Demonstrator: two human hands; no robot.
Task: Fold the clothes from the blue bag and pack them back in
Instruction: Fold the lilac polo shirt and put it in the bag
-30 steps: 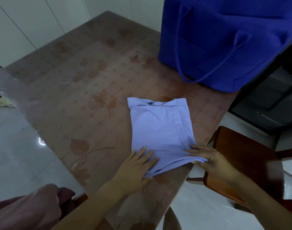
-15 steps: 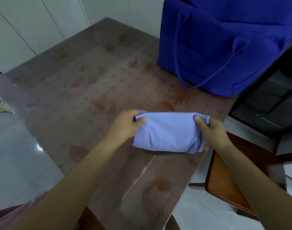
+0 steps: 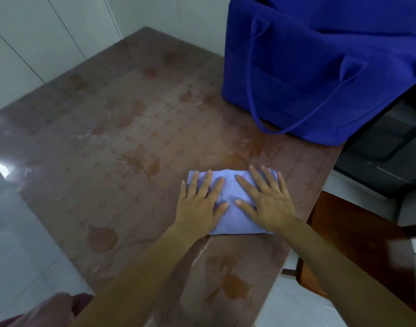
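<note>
The left hand (image 3: 198, 204) and the right hand (image 3: 269, 201) lie flat with fingers spread wide, pressing down side by side on the folded light blue cloth (image 3: 233, 215) on the brown table (image 3: 107, 149), and the big blue bag (image 3: 308, 67) stands on the table behind the cloth.

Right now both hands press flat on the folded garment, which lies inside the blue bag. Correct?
Not inside. The head view shows the left hand and right hand pressing flat on the folded garment, which lies on the table, outside the blue bag.
</note>
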